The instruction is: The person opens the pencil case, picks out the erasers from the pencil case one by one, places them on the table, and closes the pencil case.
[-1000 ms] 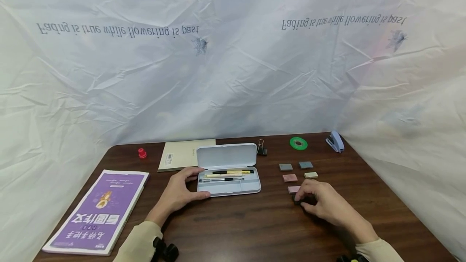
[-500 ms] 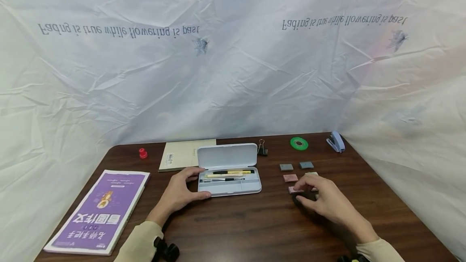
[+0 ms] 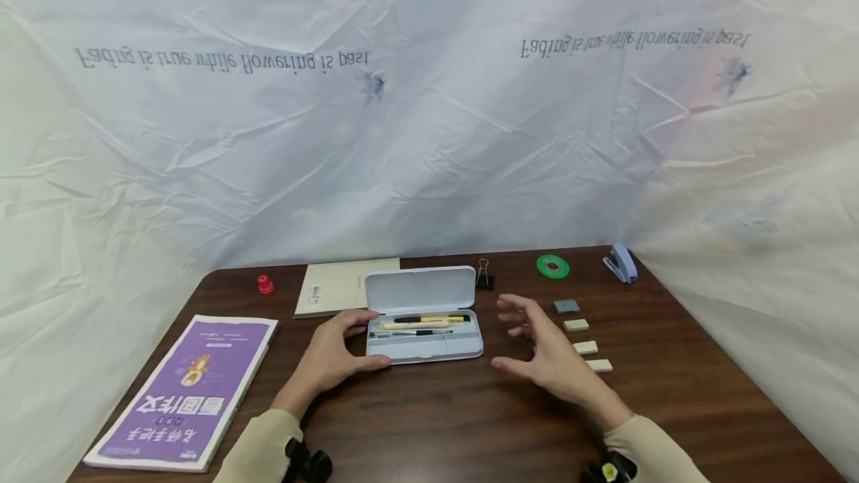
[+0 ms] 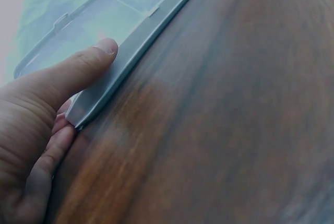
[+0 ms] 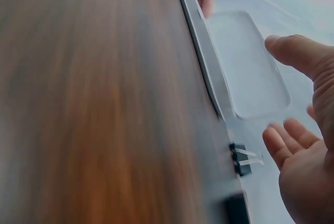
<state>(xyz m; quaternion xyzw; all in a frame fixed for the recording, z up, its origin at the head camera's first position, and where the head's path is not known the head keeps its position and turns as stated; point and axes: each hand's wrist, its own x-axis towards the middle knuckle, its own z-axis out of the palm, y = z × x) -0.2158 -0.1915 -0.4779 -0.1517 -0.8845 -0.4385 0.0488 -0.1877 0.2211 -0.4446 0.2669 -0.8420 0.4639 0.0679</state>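
An opened pencil case, pale blue-grey, lies mid-table with its lid raised at the back. Inside are a yellow-and-black pen, a cream pen and a clear pen with a black grip. My left hand grips the case's left end; in the left wrist view the thumb lies along its front side. To the case's right, apart from it, my right hand is spread with nothing between thumb and fingers. Beside that hand lie a grey-blue block and several cream blocks, partly covered by it.
A purple book lies at the left. Along the back are a red stopper-like piece, a cream notebook, a black binder clip, a green tape roll and a blue stapler.
My right hand has left the small blocks, moving left toward the case with fingers spread. It now covers the pink blocks and one grey block. The left hand stays put.
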